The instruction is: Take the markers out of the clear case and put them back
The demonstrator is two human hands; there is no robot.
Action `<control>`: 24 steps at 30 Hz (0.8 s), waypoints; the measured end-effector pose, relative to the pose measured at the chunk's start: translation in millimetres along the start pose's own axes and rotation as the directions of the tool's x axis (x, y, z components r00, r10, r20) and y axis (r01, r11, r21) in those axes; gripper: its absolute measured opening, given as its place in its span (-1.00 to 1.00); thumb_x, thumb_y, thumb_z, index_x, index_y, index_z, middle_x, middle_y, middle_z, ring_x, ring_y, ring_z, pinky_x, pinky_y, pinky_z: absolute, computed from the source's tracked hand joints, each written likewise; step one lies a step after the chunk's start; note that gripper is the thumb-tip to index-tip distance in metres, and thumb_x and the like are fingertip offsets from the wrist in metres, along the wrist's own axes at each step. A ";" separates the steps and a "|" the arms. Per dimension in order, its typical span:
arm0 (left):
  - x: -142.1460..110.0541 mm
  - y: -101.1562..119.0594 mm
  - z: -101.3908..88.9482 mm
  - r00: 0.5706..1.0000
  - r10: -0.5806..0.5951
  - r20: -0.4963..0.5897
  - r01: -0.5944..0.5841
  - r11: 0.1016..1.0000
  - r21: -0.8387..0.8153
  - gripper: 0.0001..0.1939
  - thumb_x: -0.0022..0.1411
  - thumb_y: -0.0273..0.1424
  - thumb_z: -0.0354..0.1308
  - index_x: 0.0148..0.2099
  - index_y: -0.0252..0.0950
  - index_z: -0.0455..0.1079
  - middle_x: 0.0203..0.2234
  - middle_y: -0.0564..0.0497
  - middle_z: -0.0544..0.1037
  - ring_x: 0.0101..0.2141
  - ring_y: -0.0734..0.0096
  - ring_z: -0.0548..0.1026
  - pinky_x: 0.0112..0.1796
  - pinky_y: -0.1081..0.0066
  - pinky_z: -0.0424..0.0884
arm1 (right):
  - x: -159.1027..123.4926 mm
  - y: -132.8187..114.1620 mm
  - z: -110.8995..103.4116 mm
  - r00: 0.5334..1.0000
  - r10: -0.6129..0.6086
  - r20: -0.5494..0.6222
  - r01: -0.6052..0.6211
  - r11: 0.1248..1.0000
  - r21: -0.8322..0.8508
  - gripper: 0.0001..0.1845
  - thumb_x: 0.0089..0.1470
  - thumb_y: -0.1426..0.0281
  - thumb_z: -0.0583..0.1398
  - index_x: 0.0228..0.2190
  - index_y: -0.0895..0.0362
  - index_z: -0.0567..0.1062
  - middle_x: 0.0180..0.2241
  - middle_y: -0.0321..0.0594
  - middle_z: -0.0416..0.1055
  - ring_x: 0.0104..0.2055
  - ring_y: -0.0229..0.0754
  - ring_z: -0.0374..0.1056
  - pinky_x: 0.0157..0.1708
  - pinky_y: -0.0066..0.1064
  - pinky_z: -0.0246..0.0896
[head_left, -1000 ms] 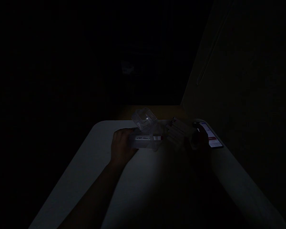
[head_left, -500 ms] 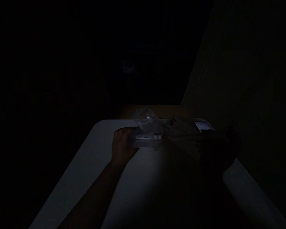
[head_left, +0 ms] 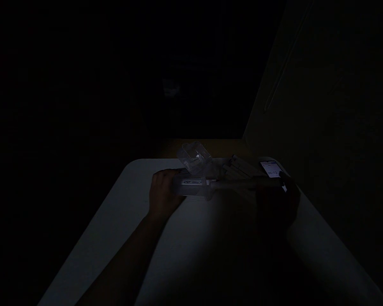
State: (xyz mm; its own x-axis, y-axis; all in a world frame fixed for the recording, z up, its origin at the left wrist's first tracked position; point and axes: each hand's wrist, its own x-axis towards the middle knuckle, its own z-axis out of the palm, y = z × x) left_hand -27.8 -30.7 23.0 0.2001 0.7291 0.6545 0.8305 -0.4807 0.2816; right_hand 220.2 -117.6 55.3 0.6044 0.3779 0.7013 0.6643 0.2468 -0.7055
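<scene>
Left hand (head_left: 162,197) closed around clear plastic case (head_left: 191,188); case held at far edge of counter (head_left: 115,225), near middle. Clear lid (head_left: 194,157) tilted up from case, toward far edge. Pale slender rod (head_left: 245,183) gripped in right hand (head_left: 274,204), held level, inner end at case; contact not told in dim light. Pale flat packet (head_left: 242,166) seen behind rod. Smartphone (head_left: 270,168), screen lit, placed at far right corner of counter, just beyond right hand.
</scene>
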 end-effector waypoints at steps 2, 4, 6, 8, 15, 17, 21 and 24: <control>-0.4 0.1 0.2 1.000 0.017 -0.022 -0.016 1.000 0.020 -0.56 -0.01 -0.28 0.23 -0.06 -0.33 0.37 -0.15 -0.15 0.49 -0.09 0.11 0.40 -0.07 0.17 0.30 | -1.6 -0.9 1.6 1.000 0.001 -0.007 -0.001 1.000 0.008 -0.50 -0.02 0.17 0.25 -0.04 0.07 0.39 -0.10 -0.04 0.36 -0.12 -0.09 0.39 -0.31 -0.29 0.42; -1.0 -0.2 0.4 0.998 0.035 -0.044 -0.033 0.999 0.034 -0.54 -0.01 -0.27 0.24 -0.05 -0.32 0.35 -0.17 -0.14 0.49 -0.10 0.12 0.40 -0.07 0.16 0.30 | -2.4 0.6 3.0 1.000 -0.006 0.016 0.006 1.000 0.001 -0.52 0.01 0.17 0.23 -0.04 0.08 0.39 -0.11 -0.05 0.38 -0.15 -0.11 0.40 -0.32 -0.30 0.42; -1.2 -0.5 0.3 0.997 0.047 -0.054 -0.046 0.999 0.028 -0.55 -0.03 -0.28 0.24 -0.06 -0.32 0.35 -0.17 -0.13 0.49 -0.11 0.12 0.40 -0.08 0.17 0.31 | -2.5 4.0 3.8 0.999 -0.020 0.051 0.021 0.999 -0.024 -0.55 0.04 0.18 0.20 -0.05 0.10 0.40 -0.11 -0.04 0.39 -0.13 -0.11 0.40 -0.29 -0.29 0.42; -1.1 -0.5 -0.3 0.997 0.056 -0.052 -0.055 0.998 0.021 -0.57 -0.03 -0.30 0.24 -0.07 -0.33 0.35 -0.17 -0.13 0.49 -0.11 0.12 0.40 -0.09 0.16 0.31 | -2.2 8.0 4.1 0.996 -0.037 0.080 0.040 0.999 -0.036 -0.57 0.05 0.17 0.19 -0.07 0.11 0.42 -0.09 -0.04 0.39 -0.08 -0.09 0.38 -0.21 -0.25 0.40; -0.2 2.2 -2.7 0.998 0.054 -0.042 -0.053 0.998 0.022 -0.57 0.00 -0.32 0.21 -0.05 -0.32 0.35 -0.18 -0.13 0.49 -0.11 0.12 0.41 -0.08 0.16 0.31 | -3.9 10.6 5.5 0.962 0.093 0.258 -0.079 0.995 -0.065 -0.55 0.03 0.11 0.16 -0.09 0.10 0.44 -0.13 -0.05 0.45 -0.16 -0.08 0.42 -0.18 -0.17 0.37; -0.3 2.1 -2.2 0.998 0.041 -0.045 -0.040 0.999 0.025 -0.57 0.00 -0.32 0.21 -0.05 -0.32 0.35 -0.17 -0.14 0.49 -0.10 0.12 0.40 -0.07 0.16 0.31 | -6.4 6.5 6.6 0.942 0.124 0.312 -0.114 0.992 -0.049 -0.56 0.06 0.11 0.13 -0.11 0.10 0.46 -0.11 -0.05 0.45 -0.18 -0.09 0.44 -0.22 -0.22 0.39; -0.1 0.8 -1.0 0.998 0.049 -0.042 -0.048 0.999 0.024 -0.55 -0.02 -0.31 0.24 -0.05 -0.33 0.36 -0.17 -0.14 0.49 -0.11 0.11 0.41 -0.07 0.17 0.30 | -12.3 -1.0 8.6 0.929 0.124 0.348 -0.125 0.992 -0.020 -0.58 0.12 0.15 0.09 -0.09 0.12 0.47 -0.13 -0.07 0.49 -0.15 -0.12 0.45 -0.20 -0.29 0.39; 0.7 1.1 -1.5 0.999 0.037 -0.022 -0.036 0.999 0.031 -0.58 -0.01 -0.31 0.24 -0.07 -0.33 0.37 -0.18 -0.14 0.50 -0.11 0.12 0.40 -0.07 0.18 0.30 | -15.5 -2.1 9.5 0.916 0.124 0.380 -0.127 0.992 -0.017 -0.58 0.14 0.16 0.07 -0.09 0.12 0.48 -0.13 -0.09 0.51 -0.15 -0.14 0.46 -0.19 -0.29 0.40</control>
State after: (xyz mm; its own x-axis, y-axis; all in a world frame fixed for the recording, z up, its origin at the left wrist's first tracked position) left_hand -27.5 -31.4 24.8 0.2190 0.6998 0.6800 0.8382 -0.4916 0.2360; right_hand 205.3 -115.5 44.9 0.4690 0.7164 0.5166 0.5896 0.1816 -0.7870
